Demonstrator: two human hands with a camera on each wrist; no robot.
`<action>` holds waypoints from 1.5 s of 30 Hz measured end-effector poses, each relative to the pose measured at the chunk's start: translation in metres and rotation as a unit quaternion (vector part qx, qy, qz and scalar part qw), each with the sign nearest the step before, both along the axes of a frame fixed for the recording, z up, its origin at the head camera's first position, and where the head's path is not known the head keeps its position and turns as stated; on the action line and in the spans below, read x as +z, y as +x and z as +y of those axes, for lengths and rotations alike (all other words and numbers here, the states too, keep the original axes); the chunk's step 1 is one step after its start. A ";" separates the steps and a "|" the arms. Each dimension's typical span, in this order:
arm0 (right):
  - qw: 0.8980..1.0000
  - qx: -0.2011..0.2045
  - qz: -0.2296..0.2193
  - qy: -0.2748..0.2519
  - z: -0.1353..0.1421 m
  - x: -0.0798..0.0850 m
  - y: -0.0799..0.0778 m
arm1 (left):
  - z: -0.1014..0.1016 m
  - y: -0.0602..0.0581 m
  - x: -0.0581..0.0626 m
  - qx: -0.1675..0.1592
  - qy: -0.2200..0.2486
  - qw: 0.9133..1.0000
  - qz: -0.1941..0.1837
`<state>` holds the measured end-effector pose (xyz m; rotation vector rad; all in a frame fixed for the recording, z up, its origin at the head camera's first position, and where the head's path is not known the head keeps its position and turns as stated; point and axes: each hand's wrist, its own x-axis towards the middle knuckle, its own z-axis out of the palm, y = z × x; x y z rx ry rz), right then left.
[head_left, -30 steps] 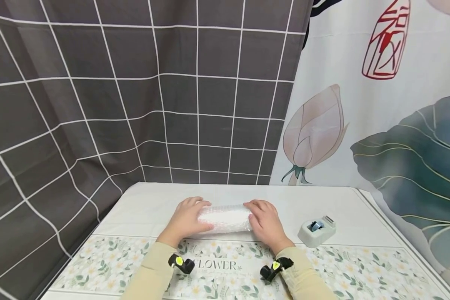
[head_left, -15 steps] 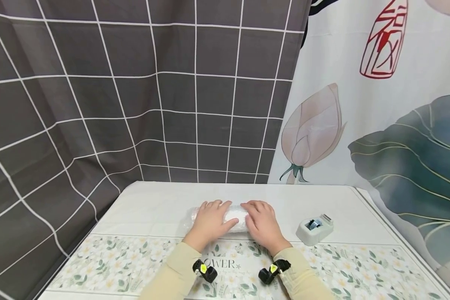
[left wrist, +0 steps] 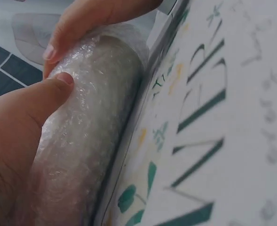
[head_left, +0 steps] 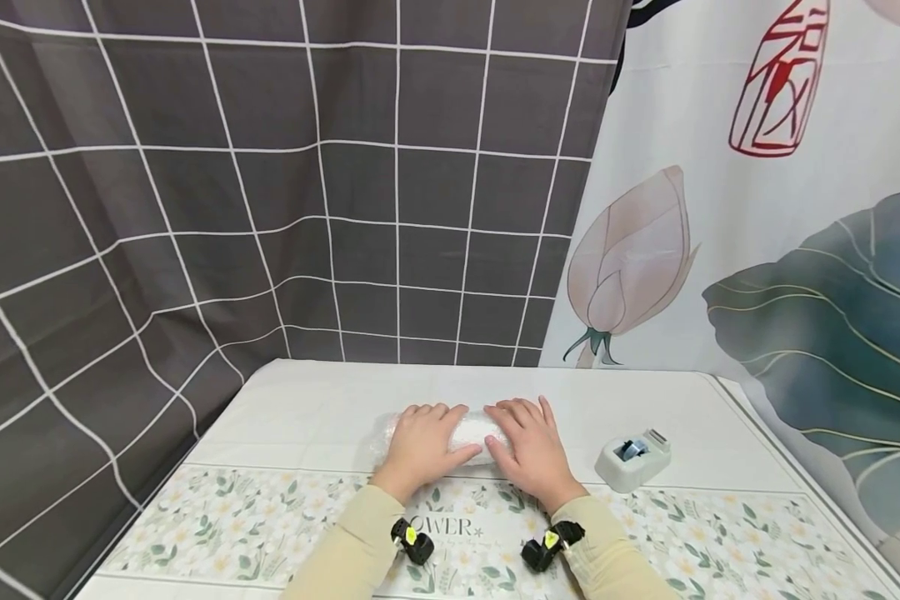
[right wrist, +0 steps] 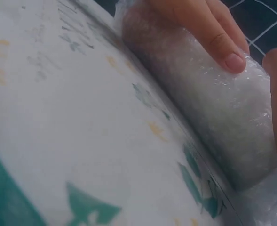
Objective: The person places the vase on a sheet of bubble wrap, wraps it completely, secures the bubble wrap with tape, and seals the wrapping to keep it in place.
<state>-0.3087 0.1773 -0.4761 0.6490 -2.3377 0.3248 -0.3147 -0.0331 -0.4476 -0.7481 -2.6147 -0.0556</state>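
Note:
A cylinder-shaped bundle in clear bubble wrap (head_left: 471, 429) lies crosswise on the table, something pale inside it. My left hand (head_left: 423, 446) holds its left-middle part, thumb along the near side and fingers over the top. Toward the right end, my right hand (head_left: 528, 450) grips it the same way, with one finger raised. In the left wrist view the left thumb (left wrist: 53, 92) lies against the crinkled wrap (left wrist: 91, 113). Loose wrap sticks out past the bundle's end in the right wrist view, where the left hand (right wrist: 213, 37) also shows.
A white tape dispenser (head_left: 633, 460) stands to the right of the hands. The white tablecloth (head_left: 307, 408) has a flowered band with lettering (head_left: 450, 525) along the near side. Behind hang a dark grid curtain (head_left: 435, 192) and a flower-printed one (head_left: 645, 250).
My left hand has slid right along the bundle from its left end, uncovering that end. My right hand stays near its place, its thumb shifting left and one finger lifting.

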 end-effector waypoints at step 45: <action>0.928 0.137 -0.187 -0.292 0.025 -0.010 -0.001 | -0.002 -0.003 -0.001 0.009 0.030 0.999 0.023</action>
